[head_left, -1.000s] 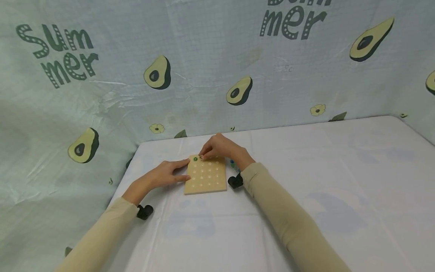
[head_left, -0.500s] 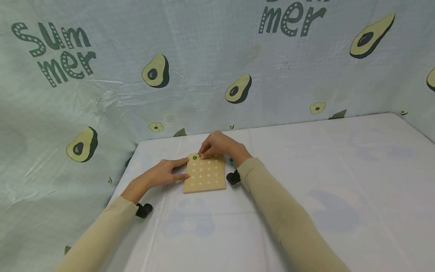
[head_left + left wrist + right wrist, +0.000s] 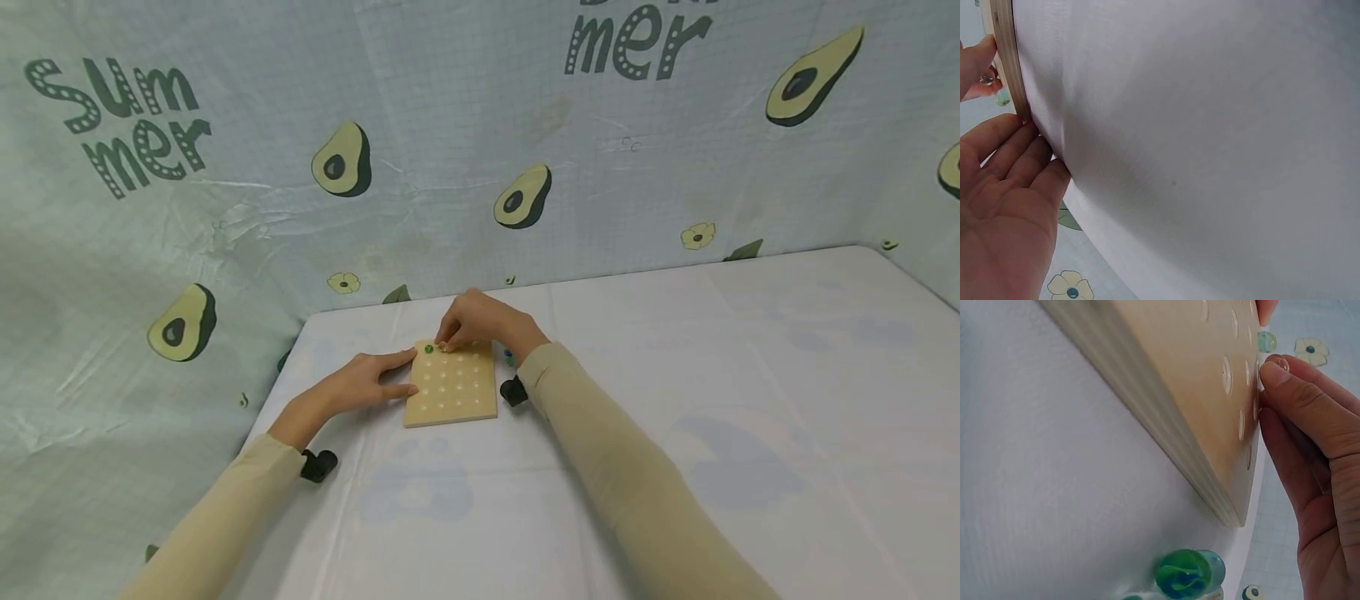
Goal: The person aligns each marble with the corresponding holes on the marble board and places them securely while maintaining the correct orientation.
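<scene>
Clear marble, pinched by the right hand, sits at the far side of the board, just right of a green marble, while the left hand, fingers extended, touches the board's left edge

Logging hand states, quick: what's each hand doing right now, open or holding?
Left hand: open, touching the wooden board at its edge.
Right hand: closed, pinching a small marble.
</scene>
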A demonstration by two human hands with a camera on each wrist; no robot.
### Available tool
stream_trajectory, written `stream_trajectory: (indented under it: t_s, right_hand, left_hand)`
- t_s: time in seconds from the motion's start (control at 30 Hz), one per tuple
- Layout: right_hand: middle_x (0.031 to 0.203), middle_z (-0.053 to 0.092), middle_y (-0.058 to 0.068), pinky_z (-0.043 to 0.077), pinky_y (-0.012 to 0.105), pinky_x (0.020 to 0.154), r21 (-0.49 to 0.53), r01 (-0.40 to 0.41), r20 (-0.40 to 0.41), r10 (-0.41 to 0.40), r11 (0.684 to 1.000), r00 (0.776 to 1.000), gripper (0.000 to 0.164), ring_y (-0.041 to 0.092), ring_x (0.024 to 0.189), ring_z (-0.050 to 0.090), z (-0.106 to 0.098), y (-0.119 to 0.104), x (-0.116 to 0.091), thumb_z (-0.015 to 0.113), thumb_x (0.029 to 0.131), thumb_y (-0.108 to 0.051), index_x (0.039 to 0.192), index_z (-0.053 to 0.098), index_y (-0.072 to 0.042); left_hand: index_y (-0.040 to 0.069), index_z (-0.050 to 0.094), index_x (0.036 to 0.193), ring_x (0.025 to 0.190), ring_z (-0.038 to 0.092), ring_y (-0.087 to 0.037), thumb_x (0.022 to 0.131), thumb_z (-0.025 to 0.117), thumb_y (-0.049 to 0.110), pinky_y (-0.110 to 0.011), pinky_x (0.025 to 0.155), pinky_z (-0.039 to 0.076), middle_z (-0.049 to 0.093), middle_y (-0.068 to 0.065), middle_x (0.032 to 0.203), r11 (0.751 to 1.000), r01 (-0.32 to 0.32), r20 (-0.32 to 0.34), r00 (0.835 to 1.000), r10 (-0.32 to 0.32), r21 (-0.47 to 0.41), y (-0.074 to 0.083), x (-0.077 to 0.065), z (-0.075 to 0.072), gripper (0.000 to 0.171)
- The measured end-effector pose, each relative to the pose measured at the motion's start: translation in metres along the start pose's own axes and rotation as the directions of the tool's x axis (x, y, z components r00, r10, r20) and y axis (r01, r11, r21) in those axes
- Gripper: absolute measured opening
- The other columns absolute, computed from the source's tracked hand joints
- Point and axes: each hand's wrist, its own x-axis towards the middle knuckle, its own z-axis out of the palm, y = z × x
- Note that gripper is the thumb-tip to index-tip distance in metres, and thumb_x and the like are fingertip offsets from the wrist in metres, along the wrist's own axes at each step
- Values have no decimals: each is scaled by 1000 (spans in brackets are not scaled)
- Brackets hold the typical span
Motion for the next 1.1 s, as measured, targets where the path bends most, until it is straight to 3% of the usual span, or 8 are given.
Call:
stream_trajectory:
  t_s: [0.27,0.47,0.67,1.1]
  right_hand:
    - [104,78,-6,54,18,79,-18,10,19,-10,1000,1000,22,2,91,69,-2,-3,-2,81,88,-20,110,82,-18]
    - [109,77,-2,55,19,82,-80,69,37,-66,994,997,30,5,95,70,-12,-3,-9,80,90,-21,118,79,-13]
    - [111,77,0,56,23,86,-139,138,23,-136,981,990,25,10,99,72,-30,10,-34,78,92,-18,116,79,-11]
    - [106,78,3,58,28,85,-148,113,34,-109,983,993,22,12,95,72,-54,40,-100,79,91,-15,111,79,-7]
  left_hand:
    - [8,35,159,145,37,-40,98,64,52,-57,115,36,38,-17,160,1000,0,-2,1000,0,-4,2,-1,0,81]
    - [8,36,158,145,38,-40,97,66,51,-56,115,36,39,-17,159,1000,6,-9,1000,-6,8,3,0,0,81]
    - [8,36,158,146,37,-40,97,66,50,-56,115,35,39,-18,159,1000,25,-8,1000,-25,17,4,-1,1,80]
    - [7,36,158,146,36,-41,97,66,48,-56,115,35,39,-19,159,1000,3,-20,1000,-2,16,2,0,1,79]
